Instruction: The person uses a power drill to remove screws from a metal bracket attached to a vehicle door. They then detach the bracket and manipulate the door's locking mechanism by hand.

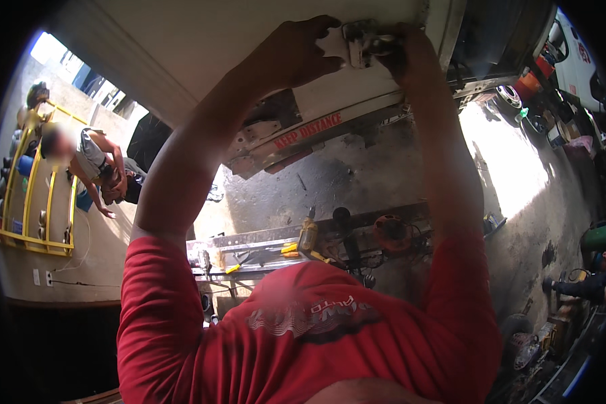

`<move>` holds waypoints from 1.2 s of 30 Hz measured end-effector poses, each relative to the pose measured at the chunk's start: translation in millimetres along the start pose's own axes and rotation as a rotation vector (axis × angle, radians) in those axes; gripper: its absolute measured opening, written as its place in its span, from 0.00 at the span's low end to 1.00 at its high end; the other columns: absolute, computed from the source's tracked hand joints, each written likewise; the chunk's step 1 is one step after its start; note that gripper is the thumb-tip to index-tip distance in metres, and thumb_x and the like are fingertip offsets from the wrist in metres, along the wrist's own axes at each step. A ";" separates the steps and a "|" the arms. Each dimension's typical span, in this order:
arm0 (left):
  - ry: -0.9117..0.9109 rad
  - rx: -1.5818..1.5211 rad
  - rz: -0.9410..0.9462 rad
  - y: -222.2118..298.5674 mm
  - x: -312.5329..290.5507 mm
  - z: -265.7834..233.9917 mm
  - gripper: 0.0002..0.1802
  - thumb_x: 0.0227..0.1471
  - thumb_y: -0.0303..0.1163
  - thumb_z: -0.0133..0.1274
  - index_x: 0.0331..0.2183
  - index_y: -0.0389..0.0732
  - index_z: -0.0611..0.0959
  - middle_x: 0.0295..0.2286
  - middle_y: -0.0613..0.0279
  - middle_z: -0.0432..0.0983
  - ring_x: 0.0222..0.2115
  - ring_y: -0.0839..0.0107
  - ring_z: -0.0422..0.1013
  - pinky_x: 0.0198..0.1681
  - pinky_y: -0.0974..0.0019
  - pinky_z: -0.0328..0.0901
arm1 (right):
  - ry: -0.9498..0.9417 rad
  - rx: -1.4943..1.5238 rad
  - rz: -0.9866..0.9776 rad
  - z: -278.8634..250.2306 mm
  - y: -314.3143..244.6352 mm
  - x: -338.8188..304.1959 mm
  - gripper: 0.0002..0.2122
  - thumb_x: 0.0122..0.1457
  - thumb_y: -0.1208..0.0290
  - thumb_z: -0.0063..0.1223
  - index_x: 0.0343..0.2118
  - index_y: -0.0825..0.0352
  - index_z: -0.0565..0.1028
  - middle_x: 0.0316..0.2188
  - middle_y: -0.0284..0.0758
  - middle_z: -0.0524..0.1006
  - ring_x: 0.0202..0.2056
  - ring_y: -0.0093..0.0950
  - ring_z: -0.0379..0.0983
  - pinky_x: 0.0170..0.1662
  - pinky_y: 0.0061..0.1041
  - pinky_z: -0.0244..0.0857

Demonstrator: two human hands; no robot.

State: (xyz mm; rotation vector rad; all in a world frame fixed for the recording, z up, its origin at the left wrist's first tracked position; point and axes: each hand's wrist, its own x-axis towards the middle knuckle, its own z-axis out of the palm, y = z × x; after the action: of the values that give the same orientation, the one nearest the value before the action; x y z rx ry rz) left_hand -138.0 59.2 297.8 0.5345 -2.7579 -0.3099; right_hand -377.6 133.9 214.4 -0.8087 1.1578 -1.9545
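Note:
Both my arms reach up to a white vehicle panel (202,40), where a small metal latch-like fitting (358,46) sits near the top of the view. At its left side is my left hand (303,50), fingers and thumb spread apart, their tips close to the fitting's edge. From the right, my right hand (405,54) has its fingers curled around the fitting's right part. Shadow and the hand hide just what those fingers grip there. Below the panel runs a pale bumper bar (276,145) with red lettering.
A metal bench (262,246) close to my body bears a yellow-handled tool (308,236), an orange coil (390,232) and other tools. Another person (97,158) bends at the left beside a yellow rack (30,195). Wheels and parts (508,97) line the right side.

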 end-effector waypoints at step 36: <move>-0.303 -0.432 -1.269 -151.2 -635.4 185.8 0.31 0.48 0.37 0.66 0.51 0.30 0.80 0.41 0.46 0.83 0.37 0.61 0.81 0.44 0.61 0.74 | -0.170 -1.947 0.178 -309.7 -215.5 62.2 0.21 0.51 0.68 0.60 0.48 0.71 0.77 0.37 0.43 0.83 0.34 0.38 0.82 0.35 0.37 0.74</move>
State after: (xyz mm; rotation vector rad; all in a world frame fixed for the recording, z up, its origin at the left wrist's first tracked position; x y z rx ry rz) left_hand 407.3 200.3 -81.6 2.1347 -2.0498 -1.2703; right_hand -713.7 297.7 294.2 -1.5091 2.6884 -0.0047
